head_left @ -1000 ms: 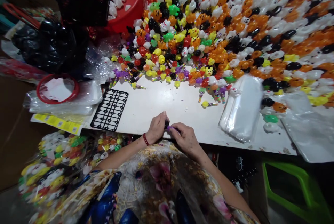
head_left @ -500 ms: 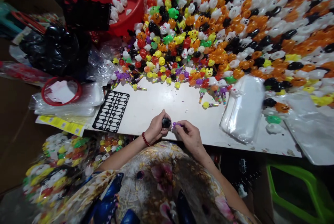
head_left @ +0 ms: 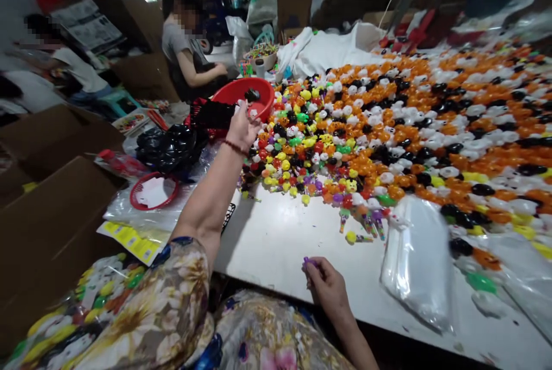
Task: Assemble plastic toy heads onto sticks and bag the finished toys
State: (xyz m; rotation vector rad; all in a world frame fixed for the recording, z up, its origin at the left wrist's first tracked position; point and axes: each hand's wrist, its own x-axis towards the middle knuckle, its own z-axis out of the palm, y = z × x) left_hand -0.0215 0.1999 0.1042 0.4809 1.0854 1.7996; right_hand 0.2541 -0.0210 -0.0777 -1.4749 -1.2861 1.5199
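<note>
My left hand (head_left: 244,127), with a dark red bead bracelet at its wrist, reaches out over the near rim of the red basin (head_left: 268,93). Its fingers look spread, though slightly blurred. A shiny black plastic piece (head_left: 252,95) shows just beyond the fingertips, apart from them, against the basin's inside. White pieces lie low in the basin, partly hidden by the hand. Over the front of the white table (head_left: 267,243), my right hand (head_left: 330,286) pinches a small purple plastic piece (head_left: 307,262) between thumb and forefinger.
A large heap of colourful plastic toy heads (head_left: 366,128) covers the table's far side. Clear plastic bags (head_left: 416,261) lie at right. A small red basket (head_left: 154,191) and black bag (head_left: 168,149) are at left. A co-worker (head_left: 190,54) sits beyond the basin.
My left hand has moved from the table's front edge to the basin, and the black piece has left its grip. My right hand still holds the purple piece. The view has tilted up.
</note>
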